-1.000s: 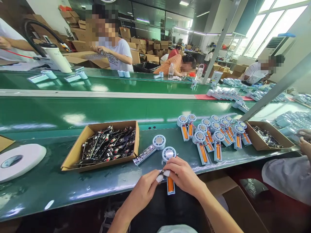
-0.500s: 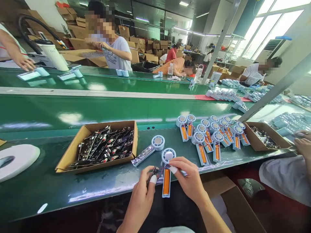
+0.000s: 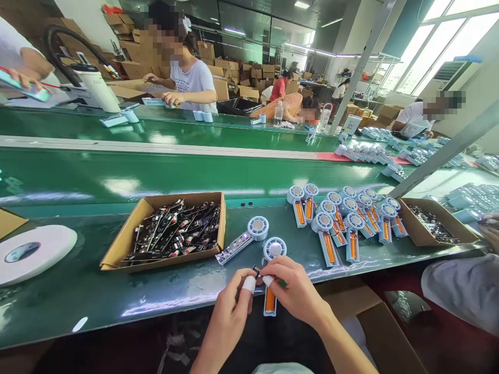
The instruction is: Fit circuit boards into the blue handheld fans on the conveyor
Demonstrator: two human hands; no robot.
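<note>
My left hand [image 3: 233, 306] is closed, its wrapped thumb and fingers pinching a small black circuit board [image 3: 256, 269] whose upper end pokes out. My right hand [image 3: 298, 291] is also closed, its fingertips against the end of that board. They pinch what look like thin wires, mostly hidden by the fingers. Under the hands, at the table's edge, lies a light blue handheld fan housing [image 3: 275, 247] with a round grille. An orange battery [image 3: 270, 301] fills its open handle. Just beyond, to the left, a similar fan [image 3: 258, 227] lies with a board along its handle.
An open carton [image 3: 163, 267] of black circuit boards stands on the left, near a white foam-like roll [image 3: 58, 244]. Several fan housings [image 3: 323, 222] with orange batteries lie to the right, beside another carton [image 3: 432, 236]. Co-workers [image 3: 195, 85] sit across the green conveyor [image 3: 187, 171].
My right hand has moved left from the fan housing's neck to the board in my left hand. The hands now meet over the battery handle. The view has shifted slightly.
</note>
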